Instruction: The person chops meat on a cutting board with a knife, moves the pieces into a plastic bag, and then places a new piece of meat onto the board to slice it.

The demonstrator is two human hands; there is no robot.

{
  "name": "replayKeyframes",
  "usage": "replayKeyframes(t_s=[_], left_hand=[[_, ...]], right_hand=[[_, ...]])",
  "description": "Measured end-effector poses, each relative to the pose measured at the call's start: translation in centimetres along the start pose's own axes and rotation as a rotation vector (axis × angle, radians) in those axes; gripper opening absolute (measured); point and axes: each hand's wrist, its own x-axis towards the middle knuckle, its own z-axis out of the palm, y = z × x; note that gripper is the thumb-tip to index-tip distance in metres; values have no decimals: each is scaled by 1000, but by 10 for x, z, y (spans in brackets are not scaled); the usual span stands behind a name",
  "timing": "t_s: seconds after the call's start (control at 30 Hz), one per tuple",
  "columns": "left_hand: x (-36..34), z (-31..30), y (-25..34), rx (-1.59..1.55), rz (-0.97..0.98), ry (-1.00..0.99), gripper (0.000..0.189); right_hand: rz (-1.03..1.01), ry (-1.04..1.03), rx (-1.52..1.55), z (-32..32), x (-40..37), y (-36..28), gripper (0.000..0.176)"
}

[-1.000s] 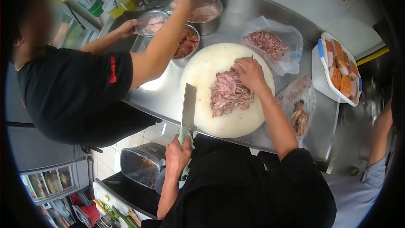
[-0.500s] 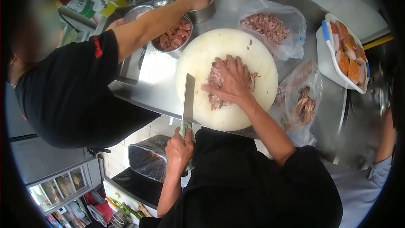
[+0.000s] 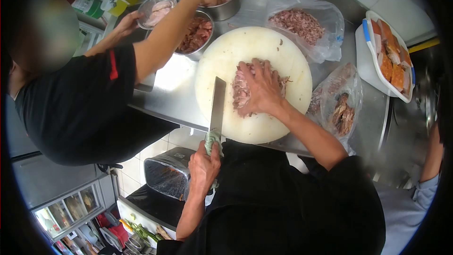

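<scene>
My left hand [image 3: 204, 165] is wrapped around the cloth-covered handle [image 3: 213, 142] of a cleaver. Its long blade [image 3: 218, 104] points away from me over the left part of a round white chopping board [image 3: 264, 130]. On the board lies a pile of shredded, pinkish-brown meat [image 3: 241, 92]. Spread over that pile is my right hand [image 3: 262, 87], palm down with the fingers apart, covering much of the meat. A few small scraps lie loose on the board.
At left a co-worker [image 3: 75, 99] reaches into a metal pot [image 3: 222, 12] and holds a bowl [image 3: 158, 12]. A pot of meat chunks [image 3: 200, 33] stands nearby. Bags of chopped meat [image 3: 297, 26] and darker meat [image 3: 344, 113] lie right, beside a tub of roast meat [image 3: 390, 59].
My right thumb has drawn in against the meat pile. The cleaver has shifted slightly right on the board. The co-worker's bowl has risen into clearer view over the pot of meat.
</scene>
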Motion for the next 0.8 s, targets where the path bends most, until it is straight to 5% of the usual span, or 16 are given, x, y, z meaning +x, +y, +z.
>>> replayKeyframes(t_s=[0.37,0.53,0.8], left_hand=[[-3,3,-3,40,5,-2,34],[-3,5,-6,65,41,24,33],[-4,7,-1,77,44,6,32]], right_hand=[[-25,129,13,11,6,9,123],[-124,246,63,21,14,24,101],[-87,178,19,3,-3,10,111]])
